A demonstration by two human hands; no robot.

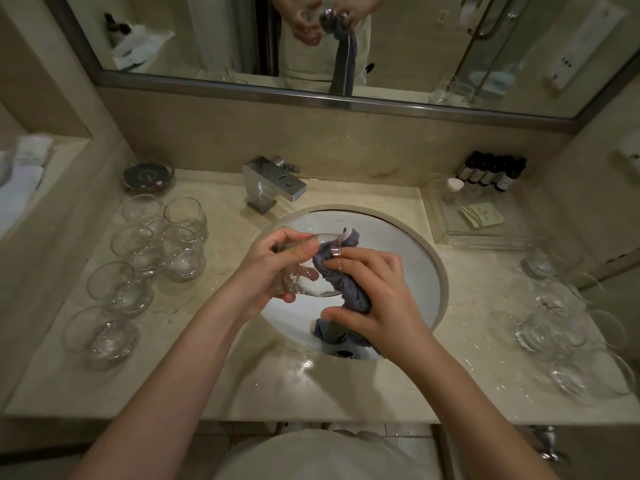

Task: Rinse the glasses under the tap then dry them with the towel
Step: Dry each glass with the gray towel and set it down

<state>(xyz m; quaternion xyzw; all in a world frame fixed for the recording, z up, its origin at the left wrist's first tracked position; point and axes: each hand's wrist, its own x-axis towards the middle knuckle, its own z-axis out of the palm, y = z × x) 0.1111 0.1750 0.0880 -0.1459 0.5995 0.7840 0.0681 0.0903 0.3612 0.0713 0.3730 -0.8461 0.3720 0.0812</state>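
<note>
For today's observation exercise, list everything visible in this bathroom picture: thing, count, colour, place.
held glass: one, clear, over the basin
towel: one, grey-blue, pushed into the held glass
glasses on the left: seven, clear, counter
glasses on the right: several, clear, counter, count unclear
tap: one, chrome, behind the basin
basin: one, white, centre
small bottles: about five, dark, back right
mirror: one, wall
left hand: grips the held glass
right hand: grips the towel
</note>
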